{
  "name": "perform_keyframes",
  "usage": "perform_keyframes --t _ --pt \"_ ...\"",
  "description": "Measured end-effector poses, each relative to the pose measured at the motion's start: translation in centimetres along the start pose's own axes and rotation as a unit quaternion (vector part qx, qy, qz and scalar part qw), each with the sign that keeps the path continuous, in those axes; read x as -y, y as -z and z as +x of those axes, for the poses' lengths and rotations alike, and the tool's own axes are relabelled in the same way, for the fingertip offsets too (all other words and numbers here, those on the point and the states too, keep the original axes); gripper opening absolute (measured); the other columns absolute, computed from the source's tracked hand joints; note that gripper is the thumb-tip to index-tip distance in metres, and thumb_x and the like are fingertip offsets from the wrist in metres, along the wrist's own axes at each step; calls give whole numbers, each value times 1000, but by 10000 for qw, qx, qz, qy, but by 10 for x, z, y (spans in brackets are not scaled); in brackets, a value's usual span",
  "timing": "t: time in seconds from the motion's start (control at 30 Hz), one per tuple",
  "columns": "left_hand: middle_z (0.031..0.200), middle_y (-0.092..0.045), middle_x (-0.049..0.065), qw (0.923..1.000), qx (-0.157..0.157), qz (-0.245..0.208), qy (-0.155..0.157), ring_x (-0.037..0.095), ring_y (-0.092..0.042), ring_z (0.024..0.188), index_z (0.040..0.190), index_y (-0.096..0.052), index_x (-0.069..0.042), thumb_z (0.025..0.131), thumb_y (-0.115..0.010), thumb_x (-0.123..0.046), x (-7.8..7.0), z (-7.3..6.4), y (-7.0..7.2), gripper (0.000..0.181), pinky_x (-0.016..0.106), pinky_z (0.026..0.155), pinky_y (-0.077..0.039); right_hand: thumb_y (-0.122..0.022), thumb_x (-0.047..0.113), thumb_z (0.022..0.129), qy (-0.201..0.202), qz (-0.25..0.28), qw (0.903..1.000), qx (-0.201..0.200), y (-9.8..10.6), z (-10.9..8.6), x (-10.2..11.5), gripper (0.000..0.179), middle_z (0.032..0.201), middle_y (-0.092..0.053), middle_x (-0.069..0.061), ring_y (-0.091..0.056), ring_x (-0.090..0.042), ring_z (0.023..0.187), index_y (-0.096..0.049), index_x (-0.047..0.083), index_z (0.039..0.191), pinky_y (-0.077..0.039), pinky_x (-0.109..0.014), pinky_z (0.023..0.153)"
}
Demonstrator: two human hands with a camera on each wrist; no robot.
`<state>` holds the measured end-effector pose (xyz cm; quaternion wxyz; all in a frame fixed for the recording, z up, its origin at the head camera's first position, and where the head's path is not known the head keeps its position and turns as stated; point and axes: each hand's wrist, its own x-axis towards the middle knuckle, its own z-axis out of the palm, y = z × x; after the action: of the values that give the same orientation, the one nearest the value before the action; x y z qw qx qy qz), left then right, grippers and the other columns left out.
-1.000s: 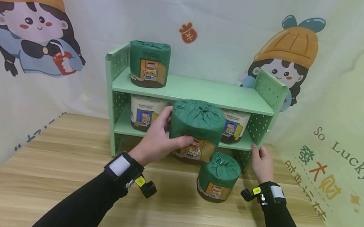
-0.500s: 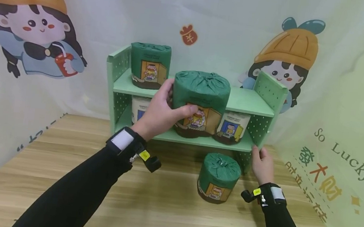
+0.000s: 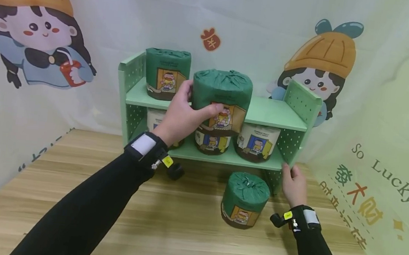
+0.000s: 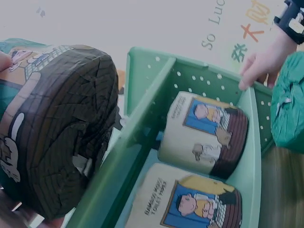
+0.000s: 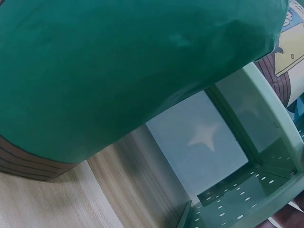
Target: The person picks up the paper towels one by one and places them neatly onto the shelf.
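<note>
My left hand (image 3: 185, 117) grips a green-wrapped toilet roll (image 3: 222, 94), thumb across its printed front. That roll is held in front of the upper board of a pale green shelf (image 3: 278, 112); the left wrist view shows its dark pleated underside (image 4: 71, 137). Low on the shelf's right side, my right hand (image 3: 294, 185) holds the edge of the lower board by the perforated side panel. A second green toilet roll (image 3: 244, 201) stands on the table in front of the shelf, close to my right hand. It fills much of the right wrist view as a green surface (image 5: 133, 71).
Another green toilet roll (image 3: 167, 74) stands at the left end of the upper board. White toilet rolls line the lower board, including one at the right (image 3: 257, 143) and one in the middle (image 3: 212, 144). The wooden table (image 3: 179, 232) meets a printed cloth backdrop (image 3: 250, 37).
My left hand has raised the green toilet roll from in front of the lower board to upper-board height, and lately slightly left. My right hand keeps its place on the shelf.
</note>
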<state>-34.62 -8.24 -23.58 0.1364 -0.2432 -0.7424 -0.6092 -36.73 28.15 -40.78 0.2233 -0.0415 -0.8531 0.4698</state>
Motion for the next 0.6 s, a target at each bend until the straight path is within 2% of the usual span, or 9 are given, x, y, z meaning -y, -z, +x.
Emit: perform_keyframes --t 0.1,0.23,0.47,0.6 --pt "158 -49 9 9999 -39 39 91 26 -56 140 168 -27 -18 96 -79 -45 1 3 0 93 51 118 -52 -38 43 119 -25 31 10000 48 0 0 0 56 137 -71 -28 -59 -30 105 -64 3 148 -47 -33 82" --pt "162 -45 9 9998 -54 135 118 27 -54 143 170 -23 -19 95 -81 -47 2 7 -2 98 53 119 -51 -37 43 119 -55 123 9998 110 1 0 1 57 145 -68 -28 -61 -34 119 -61 2 152 -50 -40 95" --pt "165 -25 14 9969 -343 640 304 34 -42 150 175 -20 -22 92 -82 -54 2 12 -5 108 54 117 -50 -38 42 119 -41 115 9999 101 1 1 2 56 146 -67 -28 -60 -34 118 -61 2 151 -49 -41 93" --pt "164 -34 14 9968 -552 467 351 31 -45 148 172 -21 -18 93 -84 -50 2 14 -7 106 52 116 -51 -38 42 119 -65 183 9997 121 0 1 0 56 150 -65 -27 -60 -36 125 -60 2 151 -49 -46 100"
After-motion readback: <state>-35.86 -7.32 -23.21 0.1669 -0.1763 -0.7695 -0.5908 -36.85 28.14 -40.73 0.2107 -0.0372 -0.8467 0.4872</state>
